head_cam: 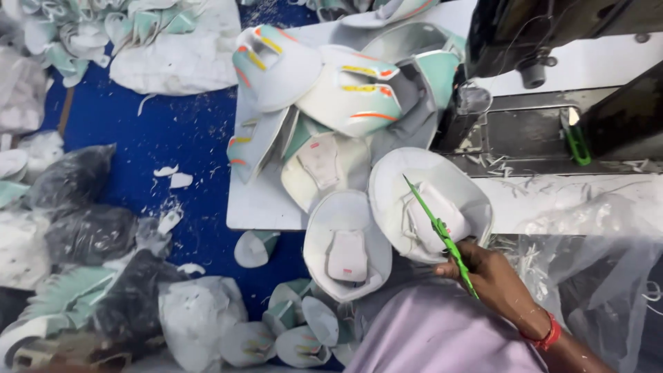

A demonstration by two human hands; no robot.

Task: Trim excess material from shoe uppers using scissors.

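Nearest, the right hand [494,276] grips green thread snips [442,238], blade over a white shoe upper [428,200] at the table's [255,204] near edge. Left hand is out of view.

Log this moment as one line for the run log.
right hand: holds green snips | snips tip: over white shoe piece at table edge | left hand: not in view | floor: scattered shoe pieces
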